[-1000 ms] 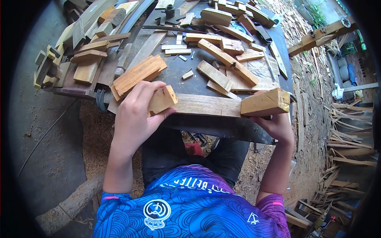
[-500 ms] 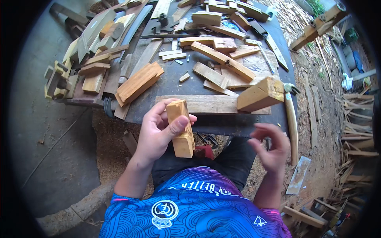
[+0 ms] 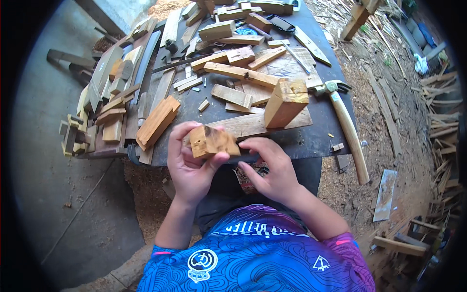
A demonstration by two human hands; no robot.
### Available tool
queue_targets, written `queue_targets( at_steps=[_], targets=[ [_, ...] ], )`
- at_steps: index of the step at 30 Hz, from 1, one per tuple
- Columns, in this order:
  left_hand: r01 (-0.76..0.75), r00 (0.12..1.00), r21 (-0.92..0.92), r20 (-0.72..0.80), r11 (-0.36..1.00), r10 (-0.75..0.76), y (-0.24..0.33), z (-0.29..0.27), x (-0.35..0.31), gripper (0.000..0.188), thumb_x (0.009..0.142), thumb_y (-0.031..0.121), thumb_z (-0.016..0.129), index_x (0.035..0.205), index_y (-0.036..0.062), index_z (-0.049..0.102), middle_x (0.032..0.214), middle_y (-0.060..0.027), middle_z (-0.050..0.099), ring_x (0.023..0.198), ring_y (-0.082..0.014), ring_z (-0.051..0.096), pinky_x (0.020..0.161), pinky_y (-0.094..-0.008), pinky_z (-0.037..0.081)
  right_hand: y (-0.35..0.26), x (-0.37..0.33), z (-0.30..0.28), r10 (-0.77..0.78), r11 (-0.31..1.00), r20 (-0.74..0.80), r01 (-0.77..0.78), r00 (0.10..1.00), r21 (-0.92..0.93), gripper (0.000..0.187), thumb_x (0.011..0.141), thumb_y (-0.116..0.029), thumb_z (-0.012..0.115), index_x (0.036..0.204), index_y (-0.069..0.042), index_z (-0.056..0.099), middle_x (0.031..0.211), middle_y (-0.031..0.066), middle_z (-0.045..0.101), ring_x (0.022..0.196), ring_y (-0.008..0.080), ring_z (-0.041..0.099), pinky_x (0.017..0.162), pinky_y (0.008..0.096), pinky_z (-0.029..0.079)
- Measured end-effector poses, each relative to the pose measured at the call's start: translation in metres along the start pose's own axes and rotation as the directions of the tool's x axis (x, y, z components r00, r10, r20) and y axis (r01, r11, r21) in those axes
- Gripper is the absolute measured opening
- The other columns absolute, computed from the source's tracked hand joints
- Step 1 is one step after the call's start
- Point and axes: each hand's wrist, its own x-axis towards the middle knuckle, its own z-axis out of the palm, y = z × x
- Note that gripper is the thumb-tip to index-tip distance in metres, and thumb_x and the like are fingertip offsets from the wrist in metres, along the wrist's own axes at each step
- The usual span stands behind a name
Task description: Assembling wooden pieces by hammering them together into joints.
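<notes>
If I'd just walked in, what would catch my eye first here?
Probably the vivid blue patterned shirt at the bottom, and above it the wooden block held in the left hand, the right hand close by. Then the claw hammer at the right edge of the cluttered dark table.

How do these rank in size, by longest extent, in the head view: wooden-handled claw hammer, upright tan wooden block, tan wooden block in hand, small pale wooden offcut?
1. Claw hammer
2. Upright block and held block: nearly alike; the held one seems nearer the camera, so unranked
3. Small offcut
</notes>
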Motion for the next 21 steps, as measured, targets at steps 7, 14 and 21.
queue_targets(
  at_steps=[7,14,21],
  targets=[
    [0.070,0.991,0.271,0.090,0.960,-0.097,-0.018,-0.003,0.046,0.062,0.081,0.011,0.089,0.129,0.0017,0.051,0.111,-0.0080,0.068,0.107,-0.0204,0.071,0.090,-0.0352,0.061,0.009,-0.004,0.008,-0.084,0.993,-0.014,0.082,0.996,-0.086,0.023,0.086,-0.009,0.073,0.108,-0.006,0.065,0.106,0.0096,0.064,0.097,0.0304,0.064,0.085,0.0411,0.053],
    [0.006,0.981,0.610,0.150,0.793,-0.122,-0.028,-0.027,0.038,0.051,0.076,0.021,0.093,0.112,0.0001,0.064,0.105,-0.0123,0.073,0.096,-0.0240,0.073,0.080,-0.0367,0.058,0.025,-0.021,-0.009,-0.118,0.991,-0.042,0.116,0.992,-0.062,0.015,0.082,-0.001,0.075,0.095,-0.004,0.068,0.093,0.0107,0.068,0.084,0.0301,0.066,0.076,0.0401,0.055],
    [-0.032,0.966,0.683,0.209,0.730,-0.153,-0.021,-0.029,0.036,0.053,0.079,0.025,0.088,0.120,0.0009,0.064,0.108,-0.0206,0.072,0.100,-0.0378,0.072,0.084,-0.0428,0.058,0.033,-0.014,-0.029,0.024,0.996,0.106,-0.014,0.994,-0.093,0.013,0.083,-0.002,0.073,0.095,-0.005,0.072,0.084,0.0112,0.069,0.072,0.0289,0.067,0.066,0.0387,0.054]
  ],
)
